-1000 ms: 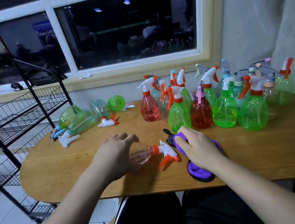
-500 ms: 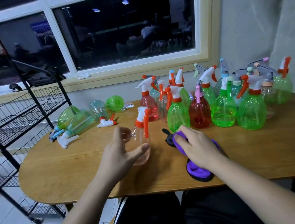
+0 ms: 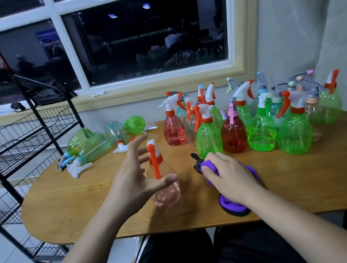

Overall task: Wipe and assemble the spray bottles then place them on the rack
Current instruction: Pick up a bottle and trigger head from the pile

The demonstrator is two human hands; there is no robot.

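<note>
A clear pinkish spray bottle with a white and orange trigger head stands upright on the wooden table in front of me. My left hand is spread around it, with straight fingers behind it and the thumb across its front. My right hand rests on a purple cloth just right of the bottle, its fingers curled over the cloth's bunched end. The black wire rack stands at the table's left end.
Several assembled red and green spray bottles stand crowded at the back right. Several green bottles lie on their sides at the back left beside a loose white trigger head. A small black object lies by the cloth.
The pinkish bottle lay on its side under my left hand; it now stands upright and the hand's fingers have spread apart. My right hand has stayed on the cloth.
</note>
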